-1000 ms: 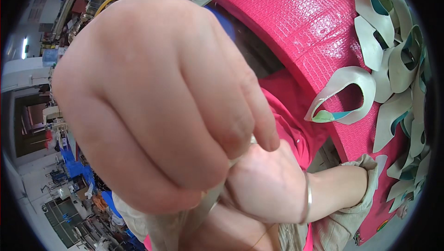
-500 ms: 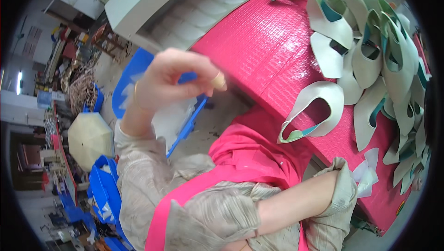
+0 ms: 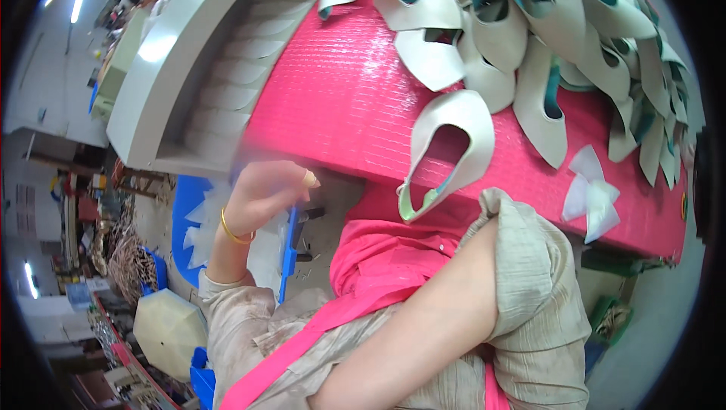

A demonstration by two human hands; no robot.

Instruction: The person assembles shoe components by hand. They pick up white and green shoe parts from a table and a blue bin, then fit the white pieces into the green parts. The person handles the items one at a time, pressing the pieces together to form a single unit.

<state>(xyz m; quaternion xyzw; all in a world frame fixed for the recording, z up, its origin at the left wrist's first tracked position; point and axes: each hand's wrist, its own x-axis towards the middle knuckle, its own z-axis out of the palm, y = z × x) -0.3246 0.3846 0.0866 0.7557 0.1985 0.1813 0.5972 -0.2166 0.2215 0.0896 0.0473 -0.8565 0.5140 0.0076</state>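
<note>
While my left hand (image 3: 265, 191) curls loosely, its grip holding nothing I can make out, it hangs over the blue bin (image 3: 185, 206) of pale cut pieces, just below the pink worktop (image 3: 340, 100) stacked with cream shoe uppers (image 3: 454, 138); my right hand is hidden.

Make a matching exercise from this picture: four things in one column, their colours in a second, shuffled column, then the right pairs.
Things:
1. table cover
2. bangle on the left hand
3. bin under the left hand
4. shoe upper at the table's near edge

Colours:
A. blue
B. cream
C. pink
D. gold

Pairs: 1-C, 2-D, 3-A, 4-B
</note>
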